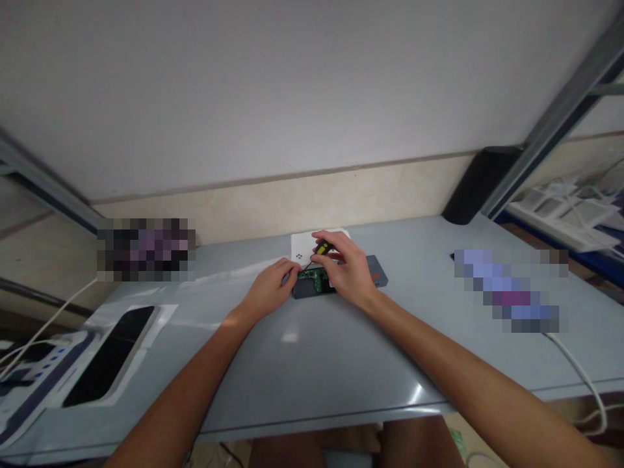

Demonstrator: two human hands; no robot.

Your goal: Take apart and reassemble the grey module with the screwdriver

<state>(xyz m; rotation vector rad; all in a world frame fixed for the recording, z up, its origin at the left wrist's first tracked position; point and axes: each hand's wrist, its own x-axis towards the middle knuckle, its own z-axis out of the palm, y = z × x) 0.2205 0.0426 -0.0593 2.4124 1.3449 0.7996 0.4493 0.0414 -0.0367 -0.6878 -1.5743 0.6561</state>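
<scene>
A dark grey device [305, 289] lies opened on the grey table, its green circuit board [318, 279] showing. My right hand [347, 265] is closed around a yellow and black screwdriver [323, 247], whose thin shaft slants down left to the board's upper left part. At the device's left end rests my left hand [273, 286], fingers pressed together near the screwdriver tip; whatever they grip is too small to make out. Behind the device lies a white sheet [301, 244] with several small dark dots on it, partly covered by my right hand.
A black phone [114, 354] and a white power strip [49, 377] lie at the left. A black cylinder [475, 188] stands at the back right. Blurred objects sit at back left [151, 250] and right [509, 289], the right one beside a white cable [580, 374].
</scene>
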